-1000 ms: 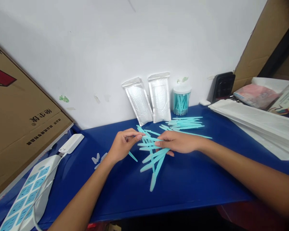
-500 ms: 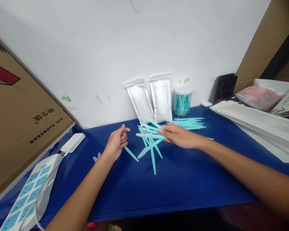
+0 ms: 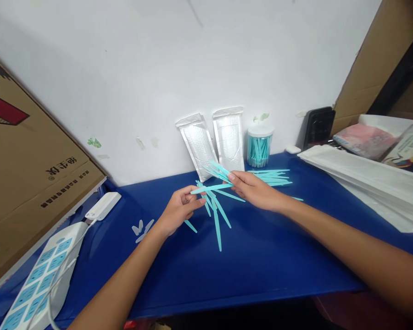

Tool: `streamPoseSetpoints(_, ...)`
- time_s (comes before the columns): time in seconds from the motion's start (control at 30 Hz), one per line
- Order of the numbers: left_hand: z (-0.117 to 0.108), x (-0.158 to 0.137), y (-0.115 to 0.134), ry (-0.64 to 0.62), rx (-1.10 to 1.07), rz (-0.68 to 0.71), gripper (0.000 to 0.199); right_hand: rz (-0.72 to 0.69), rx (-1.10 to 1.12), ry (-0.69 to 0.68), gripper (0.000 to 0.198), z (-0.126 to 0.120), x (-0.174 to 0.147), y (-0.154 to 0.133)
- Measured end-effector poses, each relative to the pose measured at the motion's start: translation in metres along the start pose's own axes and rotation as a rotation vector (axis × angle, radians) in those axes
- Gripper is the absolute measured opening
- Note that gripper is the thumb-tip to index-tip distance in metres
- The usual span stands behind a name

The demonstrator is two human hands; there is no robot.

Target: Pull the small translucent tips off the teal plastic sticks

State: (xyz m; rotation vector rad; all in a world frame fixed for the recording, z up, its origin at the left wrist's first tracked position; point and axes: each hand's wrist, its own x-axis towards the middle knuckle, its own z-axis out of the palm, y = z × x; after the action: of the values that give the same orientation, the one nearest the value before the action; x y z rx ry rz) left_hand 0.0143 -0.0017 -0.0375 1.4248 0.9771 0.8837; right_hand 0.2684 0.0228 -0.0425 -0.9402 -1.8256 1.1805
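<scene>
My right hand [image 3: 253, 189] is closed around a fanned bunch of turquoise eyebrow razors [image 3: 222, 172], their ends pointing left. One razor [image 3: 211, 188] in the bunch stretches across to my left hand [image 3: 183, 208]. The left fingers are bent beside its tip, with the thumb apart below it; firm contact is hard to make out. Loose razors [image 3: 217, 229] lie crossed on the table under both hands. Small translucent caps [image 3: 141, 227] rest left of my left forearm. Behind my right hand, more razors [image 3: 271, 176] form a pile.
Two silver padded pouches [image 3: 229, 137] lean on the wall beside a lidded jar [image 3: 259, 145] of razors. At left are a power strip [image 3: 43, 275], a white adapter [image 3: 103, 205] and a cardboard box [image 3: 30, 151]. White plastic sleeves [image 3: 368, 183] lie at right on the blue table [image 3: 254, 261].
My left hand has moved right and up to the razors in my right hand, its thumb now apart from its fingers. The caps by my left forearm show more fully. The razor bunch has tilted.
</scene>
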Motion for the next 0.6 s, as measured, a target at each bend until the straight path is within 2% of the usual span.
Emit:
streamPoseSetpoints(0.1, 0.003, -0.001, 0.001, -0.028, 0.054, 0.037, 0.03, 0.019, -0.029, -0.005, 0.053, 0.0, 0.0, -0.001)
streamPoseSetpoints(0.17, 0.002, 0.0, -0.002, 0.007, 0.09, 0.038, 0.031, 0.029, -0.083, -0.005, 0.057, -0.008, 0.001, -0.004)
streamPoseSetpoints(0.23, -0.001, 0.002, -0.005, 0.084, 0.131, 0.035, 0.033, -0.003, -0.225, -0.006, 0.058, -0.026, 0.002, -0.008)
streamPoseSetpoints(0.3, -0.005, 0.004, -0.008, 0.158, 0.163, 0.028, 0.035, -0.013, -0.455, -0.008, 0.055, -0.05, 0.004, -0.009)
streamPoseSetpoints(0.37, -0.007, 0.006, -0.011, 0.199, 0.179, 0.02, 0.036, 0.077, -0.67, -0.037, 0.052, -0.077, 0.005, -0.006)
streamPoseSetpoints(0.43, -0.008, 0.006, -0.011, 0.213, 0.186, 0.016, 0.036, 0.185, -0.826, -0.012, 0.047, -0.099, 0.005, 0.001)
streamPoseSetpoints(0.6, -0.009, 0.006, -0.01, 0.207, 0.186, 0.019, 0.035, 0.299, -0.943, -0.042, 0.038, -0.127, 0.004, 0.018)
